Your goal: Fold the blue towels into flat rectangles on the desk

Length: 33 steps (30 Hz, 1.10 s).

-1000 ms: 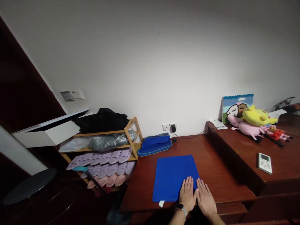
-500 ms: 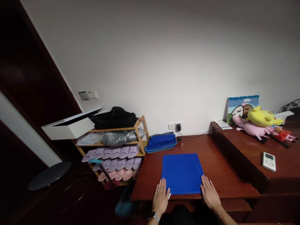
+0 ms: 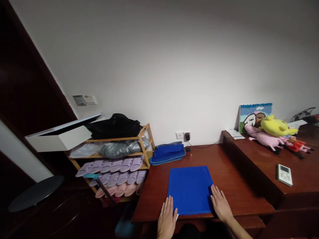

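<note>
A blue cloth lies flat and folded into a rectangle on the dark red wooden desk. My left hand rests open at the cloth's near left corner, fingers stretched out, by a small white tag. My right hand lies open along the cloth's right edge near the front. Neither hand grips anything.
A stack of folded blue cloths sits at the back of the desk by a wall socket. Left stands a wooden rack with slippers. A higher desk on the right holds plush toys and a white remote.
A second ago both hands lay together on the cloth's near right part. They slid apart to its left and right edges, and the view has shifted slightly.
</note>
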Each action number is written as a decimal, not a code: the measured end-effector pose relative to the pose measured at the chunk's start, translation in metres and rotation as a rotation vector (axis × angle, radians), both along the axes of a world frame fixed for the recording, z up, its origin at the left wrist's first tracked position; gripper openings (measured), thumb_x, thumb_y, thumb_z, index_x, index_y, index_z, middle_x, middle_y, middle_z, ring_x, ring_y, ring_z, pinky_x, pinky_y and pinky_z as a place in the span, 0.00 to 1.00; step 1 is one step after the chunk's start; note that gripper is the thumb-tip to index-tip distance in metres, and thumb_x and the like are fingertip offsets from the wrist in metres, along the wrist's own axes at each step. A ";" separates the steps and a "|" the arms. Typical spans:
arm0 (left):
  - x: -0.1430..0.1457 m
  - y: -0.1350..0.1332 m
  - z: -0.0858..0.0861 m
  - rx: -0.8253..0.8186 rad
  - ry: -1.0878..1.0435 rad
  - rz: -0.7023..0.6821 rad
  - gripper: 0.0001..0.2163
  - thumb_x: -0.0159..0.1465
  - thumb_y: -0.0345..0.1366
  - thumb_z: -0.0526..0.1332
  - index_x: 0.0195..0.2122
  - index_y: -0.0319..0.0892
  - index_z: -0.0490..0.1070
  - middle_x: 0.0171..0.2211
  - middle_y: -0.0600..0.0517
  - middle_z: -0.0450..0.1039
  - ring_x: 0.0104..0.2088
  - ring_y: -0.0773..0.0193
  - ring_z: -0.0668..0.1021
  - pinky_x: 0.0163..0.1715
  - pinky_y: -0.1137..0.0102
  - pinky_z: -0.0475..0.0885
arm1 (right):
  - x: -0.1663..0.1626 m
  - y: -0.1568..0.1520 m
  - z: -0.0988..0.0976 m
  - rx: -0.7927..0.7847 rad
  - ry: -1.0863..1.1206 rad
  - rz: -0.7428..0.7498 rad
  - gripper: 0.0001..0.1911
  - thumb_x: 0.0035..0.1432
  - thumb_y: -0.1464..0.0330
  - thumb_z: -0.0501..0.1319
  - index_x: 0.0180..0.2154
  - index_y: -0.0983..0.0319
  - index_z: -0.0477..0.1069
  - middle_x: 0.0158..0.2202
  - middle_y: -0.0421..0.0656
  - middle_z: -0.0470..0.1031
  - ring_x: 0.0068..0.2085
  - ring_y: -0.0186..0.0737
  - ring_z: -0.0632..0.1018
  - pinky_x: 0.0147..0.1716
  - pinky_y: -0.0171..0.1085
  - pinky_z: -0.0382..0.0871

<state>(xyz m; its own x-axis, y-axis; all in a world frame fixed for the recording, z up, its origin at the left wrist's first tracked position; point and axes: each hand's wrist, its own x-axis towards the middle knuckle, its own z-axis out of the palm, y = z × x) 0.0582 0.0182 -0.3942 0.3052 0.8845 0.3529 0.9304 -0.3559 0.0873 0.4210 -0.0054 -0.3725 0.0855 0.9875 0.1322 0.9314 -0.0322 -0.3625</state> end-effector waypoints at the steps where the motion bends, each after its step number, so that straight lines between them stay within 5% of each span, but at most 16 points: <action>1: -0.001 0.000 -0.003 0.021 -0.002 -0.003 0.30 0.76 0.46 0.47 0.76 0.45 0.43 0.73 0.49 0.55 0.71 0.54 0.62 0.69 0.56 0.64 | 0.000 0.012 0.006 -0.010 -0.006 -0.010 0.34 0.73 0.56 0.38 0.73 0.62 0.53 0.74 0.43 0.53 0.75 0.46 0.54 0.73 0.52 0.46; 6: -0.010 0.002 -0.015 0.112 -0.015 -0.019 0.33 0.75 0.43 0.50 0.76 0.50 0.33 0.72 0.50 0.59 0.69 0.54 0.68 0.66 0.55 0.69 | 0.003 0.059 0.010 -0.121 -0.039 -0.071 0.35 0.72 0.59 0.38 0.73 0.67 0.51 0.75 0.46 0.51 0.75 0.47 0.53 0.73 0.51 0.45; 10: 0.001 0.009 0.000 0.128 -0.032 0.004 0.34 0.75 0.41 0.49 0.76 0.51 0.28 0.73 0.51 0.56 0.70 0.55 0.66 0.66 0.53 0.69 | 0.006 0.065 -0.005 -0.117 -0.051 -0.070 0.35 0.71 0.58 0.38 0.73 0.66 0.50 0.75 0.45 0.49 0.75 0.47 0.51 0.74 0.51 0.43; 13: 0.053 0.023 0.029 0.050 -0.045 -0.058 0.31 0.76 0.41 0.46 0.76 0.49 0.30 0.75 0.51 0.50 0.72 0.55 0.60 0.69 0.53 0.65 | 0.006 0.062 -0.006 -0.089 -0.031 -0.065 0.35 0.72 0.57 0.37 0.74 0.63 0.48 0.76 0.42 0.48 0.75 0.46 0.50 0.73 0.51 0.43; 17: 0.160 0.048 0.061 -0.116 -0.074 -0.283 0.28 0.77 0.45 0.44 0.76 0.48 0.40 0.76 0.51 0.47 0.74 0.57 0.56 0.72 0.55 0.59 | 0.007 0.059 0.001 -0.113 -0.052 -0.022 0.35 0.72 0.58 0.36 0.74 0.63 0.47 0.76 0.41 0.47 0.76 0.45 0.48 0.73 0.52 0.42; 20: 0.216 0.063 0.061 -0.239 -0.081 -0.365 0.28 0.77 0.47 0.41 0.75 0.45 0.45 0.75 0.49 0.50 0.74 0.56 0.56 0.73 0.53 0.57 | 0.009 0.060 0.000 -0.143 -0.094 -0.001 0.34 0.71 0.61 0.38 0.74 0.65 0.48 0.76 0.43 0.46 0.76 0.46 0.48 0.74 0.52 0.41; 22: 0.226 0.069 0.053 -0.287 -0.082 -0.375 0.29 0.77 0.48 0.39 0.75 0.44 0.45 0.74 0.48 0.51 0.74 0.55 0.56 0.73 0.52 0.56 | 0.009 0.060 -0.003 -0.141 -0.102 0.001 0.34 0.70 0.61 0.39 0.74 0.63 0.49 0.76 0.42 0.46 0.75 0.46 0.48 0.74 0.52 0.41; 25: 0.200 0.075 0.041 -0.292 -0.078 -0.332 0.29 0.77 0.49 0.39 0.76 0.45 0.43 0.75 0.49 0.48 0.75 0.55 0.53 0.74 0.52 0.54 | 0.010 0.061 -0.006 -0.112 -0.082 -0.014 0.34 0.71 0.58 0.38 0.74 0.58 0.50 0.75 0.39 0.49 0.75 0.45 0.50 0.73 0.52 0.43; 33: 0.051 0.100 0.049 -0.337 0.024 0.033 0.34 0.75 0.55 0.38 0.75 0.39 0.47 0.76 0.47 0.45 0.75 0.53 0.52 0.74 0.52 0.52 | 0.007 0.060 -0.004 -0.112 -0.049 -0.034 0.34 0.71 0.58 0.37 0.73 0.62 0.50 0.75 0.42 0.50 0.75 0.46 0.52 0.73 0.53 0.43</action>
<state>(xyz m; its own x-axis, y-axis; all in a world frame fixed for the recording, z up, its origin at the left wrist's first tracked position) 0.1091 0.1182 -0.3452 0.2787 0.9599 0.0320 0.9443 -0.2799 0.1729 0.4284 0.0548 -0.3770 0.1156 0.9929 0.0266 0.9457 -0.1019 -0.3086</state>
